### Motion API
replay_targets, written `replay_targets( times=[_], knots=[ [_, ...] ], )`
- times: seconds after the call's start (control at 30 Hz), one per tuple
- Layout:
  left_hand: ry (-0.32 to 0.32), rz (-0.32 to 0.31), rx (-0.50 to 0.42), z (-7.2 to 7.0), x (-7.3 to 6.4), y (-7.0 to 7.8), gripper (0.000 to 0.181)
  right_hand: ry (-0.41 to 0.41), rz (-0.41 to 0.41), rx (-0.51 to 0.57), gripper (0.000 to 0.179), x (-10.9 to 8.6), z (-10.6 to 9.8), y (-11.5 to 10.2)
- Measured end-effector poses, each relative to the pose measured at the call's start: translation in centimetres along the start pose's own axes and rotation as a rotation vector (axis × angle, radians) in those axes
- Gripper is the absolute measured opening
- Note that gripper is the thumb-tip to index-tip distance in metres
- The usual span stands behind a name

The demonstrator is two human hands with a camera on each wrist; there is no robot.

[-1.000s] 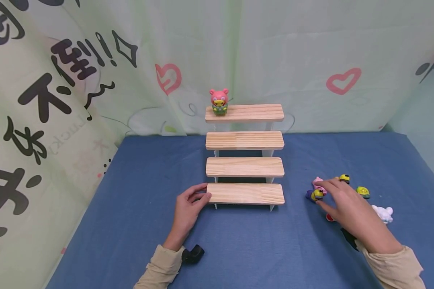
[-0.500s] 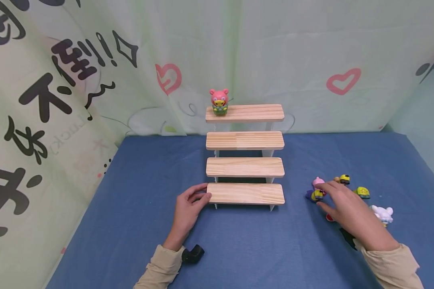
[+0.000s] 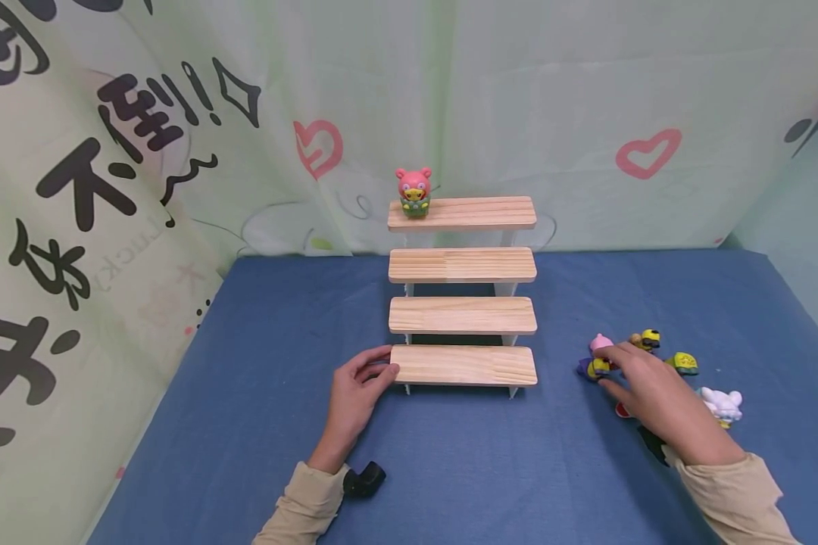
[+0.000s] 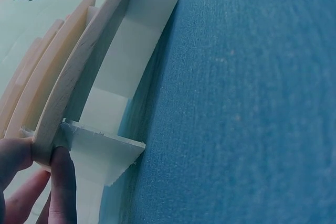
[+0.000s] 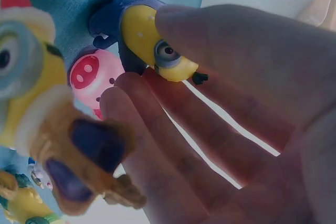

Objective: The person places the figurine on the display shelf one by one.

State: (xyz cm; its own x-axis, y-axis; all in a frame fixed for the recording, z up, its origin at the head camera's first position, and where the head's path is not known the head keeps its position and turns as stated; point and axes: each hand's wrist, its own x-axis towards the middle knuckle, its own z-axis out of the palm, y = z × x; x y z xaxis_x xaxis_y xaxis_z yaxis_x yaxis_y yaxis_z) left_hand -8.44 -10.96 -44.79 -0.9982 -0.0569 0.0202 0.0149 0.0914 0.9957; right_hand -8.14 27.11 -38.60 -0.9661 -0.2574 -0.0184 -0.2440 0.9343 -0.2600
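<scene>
My left hand pinches the left end of the lowest board of a four-tier wooden display stand. The left wrist view shows thumb and fingers on either side of that board end. On the right, my right hand reaches over a group of small toys. Its thumb and fingers pinch a yellow one-eyed minion figurine in a dark purple outfit, lying on the blue cloth. A pink pig figurine lies right beside the minion, by the fingertips.
A pink bear-eared figurine stands on the top board's left end. Around the right hand lie a white figurine, a yellow-green figurine and a yellow-and-brown minion. A printed curtain hangs behind the blue cloth.
The right forearm has shifted slightly left, its fingertips staying at the purple-clad minion; more of the yellow-and-brown minion shows. The left hand and stand have not moved.
</scene>
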Motion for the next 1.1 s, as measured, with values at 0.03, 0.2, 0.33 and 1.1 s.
replay_targets(
  times=[0.03, 0.2, 0.33, 1.1],
  knots=[
    [0.001, 0.001, 0.002, 0.02, -0.01, -0.01, 0.037, -0.002, 0.002, -0.001, 0.040, 0.05, 0.00, 0.03],
    [0.007, 0.000, 0.007, 0.03, -0.03, 0.09, 0.037, 0.019, 0.001, 0.001, 0.037, 0.17, 0.06, 0.15],
    [0.010, -0.003, 0.014, 0.04, -0.05, 0.09, 0.037, 0.037, 0.001, 0.006, 0.033, 0.18, 0.10, 0.25],
    [0.014, 0.000, 0.011, 0.08, -0.09, 0.17, 0.036, 0.081, -0.005, 0.007, 0.031, 0.45, -0.80, -0.33]
  ],
)
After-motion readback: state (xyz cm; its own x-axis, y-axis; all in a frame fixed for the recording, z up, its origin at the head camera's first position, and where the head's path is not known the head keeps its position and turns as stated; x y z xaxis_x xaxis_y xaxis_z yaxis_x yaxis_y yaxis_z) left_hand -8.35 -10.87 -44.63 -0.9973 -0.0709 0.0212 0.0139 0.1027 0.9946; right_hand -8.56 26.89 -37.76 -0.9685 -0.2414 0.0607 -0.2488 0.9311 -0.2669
